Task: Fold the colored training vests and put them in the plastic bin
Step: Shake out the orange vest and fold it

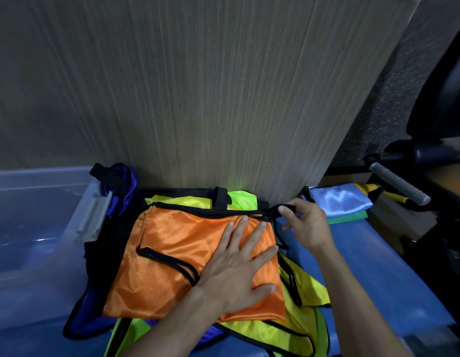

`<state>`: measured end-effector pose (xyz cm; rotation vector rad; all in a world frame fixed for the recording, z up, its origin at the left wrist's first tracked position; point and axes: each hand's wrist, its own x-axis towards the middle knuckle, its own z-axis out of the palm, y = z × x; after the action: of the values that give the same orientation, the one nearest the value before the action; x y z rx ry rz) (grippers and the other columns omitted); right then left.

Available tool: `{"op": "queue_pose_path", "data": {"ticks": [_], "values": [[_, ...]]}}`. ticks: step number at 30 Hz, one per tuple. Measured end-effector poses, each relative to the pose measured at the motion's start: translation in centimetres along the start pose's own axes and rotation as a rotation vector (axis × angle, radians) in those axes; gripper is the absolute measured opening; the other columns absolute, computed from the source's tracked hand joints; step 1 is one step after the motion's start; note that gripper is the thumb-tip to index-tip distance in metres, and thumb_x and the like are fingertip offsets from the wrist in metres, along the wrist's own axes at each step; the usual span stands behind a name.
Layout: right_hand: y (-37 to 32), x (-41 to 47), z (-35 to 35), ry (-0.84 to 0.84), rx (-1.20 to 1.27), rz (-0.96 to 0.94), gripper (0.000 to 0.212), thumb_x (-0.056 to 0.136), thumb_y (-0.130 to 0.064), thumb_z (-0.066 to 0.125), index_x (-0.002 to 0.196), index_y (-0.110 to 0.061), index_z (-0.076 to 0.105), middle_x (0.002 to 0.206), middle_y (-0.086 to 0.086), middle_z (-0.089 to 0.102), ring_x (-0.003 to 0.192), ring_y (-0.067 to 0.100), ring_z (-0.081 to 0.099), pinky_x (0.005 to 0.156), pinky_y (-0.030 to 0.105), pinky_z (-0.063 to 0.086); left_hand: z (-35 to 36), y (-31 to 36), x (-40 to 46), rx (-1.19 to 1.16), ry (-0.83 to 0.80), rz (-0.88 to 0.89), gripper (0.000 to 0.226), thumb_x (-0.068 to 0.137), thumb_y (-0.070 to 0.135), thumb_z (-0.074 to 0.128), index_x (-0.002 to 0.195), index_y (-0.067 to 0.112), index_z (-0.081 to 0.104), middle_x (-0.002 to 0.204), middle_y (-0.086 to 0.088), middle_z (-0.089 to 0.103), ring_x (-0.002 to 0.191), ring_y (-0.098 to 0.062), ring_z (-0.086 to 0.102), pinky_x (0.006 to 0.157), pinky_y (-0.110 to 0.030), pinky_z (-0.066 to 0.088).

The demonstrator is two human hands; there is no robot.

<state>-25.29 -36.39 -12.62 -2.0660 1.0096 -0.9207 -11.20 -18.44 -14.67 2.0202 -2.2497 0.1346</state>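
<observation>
An orange vest (172,256) with black trim lies partly folded on top of a heap of yellow vests (305,328), green vests and dark blue vests (79,323) on a blue surface. My left hand (236,269) presses flat on the orange vest's right half, fingers spread. My right hand (305,222) pinches the vest's black strap (275,210) at its upper right corner. The clear plastic bin (38,228) stands at the left, touching the heap. A folded light blue vest (339,202) lies on a folded green one at the far right.
A wood-grain panel (198,99) rises right behind the vests. A dark chair and a grey bar (399,181) stand at the right. The blue surface (378,279) extends bare to the right of the heap.
</observation>
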Motion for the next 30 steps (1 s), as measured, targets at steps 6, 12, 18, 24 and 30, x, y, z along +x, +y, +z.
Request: {"op": "queue_pose_path", "data": {"ticks": [6,12,18,24,30], "values": [[-1.4,-0.4,-0.1,-0.017,0.294,0.107,0.004,0.093,-0.011,0.072,0.090,-0.010,0.073,0.078,0.005,0.075,0.057,0.023,0.072,0.050,0.022,0.051,-0.6,0.1,0.5,-0.040,-0.018,-0.063,0.104,0.082,0.078,0.047,0.159,0.041,-0.012,0.170,0.001,-0.015,0.155,-0.034,-0.012,0.125,-0.053,-0.005],[-2.0,-1.2,-0.9,-0.024,0.235,0.097,0.010,0.088,-0.008,0.078,0.083,-0.005,0.069,0.066,0.011,0.072,0.059,0.025,0.072,0.057,0.029,0.058,-0.8,-0.2,0.6,-0.030,-0.071,-0.071,0.102,0.081,0.082,0.046,0.161,0.036,0.000,0.170,0.003,-0.013,0.155,-0.029,-0.012,0.124,-0.049,-0.008],[-3.1,-3.8,0.2,-0.174,-0.114,-0.096,0.015,0.082,-0.011,0.083,0.078,-0.015,0.069,0.066,-0.007,0.067,0.057,0.004,0.062,0.059,0.016,0.048,-0.8,-0.3,0.7,-0.006,-0.089,-0.060,0.097,0.082,0.083,0.041,0.160,0.031,0.019,0.170,-0.004,0.004,0.155,-0.030,-0.008,0.124,-0.049,-0.009],[-3.0,-5.9,1.1,-0.162,-0.246,-0.154,0.015,0.083,-0.019,0.081,0.078,-0.027,0.069,0.080,-0.013,0.064,0.070,0.001,0.059,0.064,0.020,0.044,-2.7,-2.1,0.6,-0.225,-0.056,-0.003,0.051,0.093,0.054,0.057,0.137,0.028,0.058,0.156,0.000,0.042,0.151,-0.023,0.022,0.125,-0.040,0.015],[-3.7,-6.5,1.6,-0.284,-0.397,-0.134,0.009,0.088,-0.034,0.076,0.093,-0.029,0.071,0.097,-0.012,0.063,0.091,0.011,0.061,0.080,0.035,0.053,-5.8,-7.0,0.3,-0.239,0.441,-0.340,0.017,0.092,0.026,0.068,0.109,0.026,0.069,0.105,0.007,0.065,0.100,-0.021,0.059,0.088,-0.041,0.049]]}}
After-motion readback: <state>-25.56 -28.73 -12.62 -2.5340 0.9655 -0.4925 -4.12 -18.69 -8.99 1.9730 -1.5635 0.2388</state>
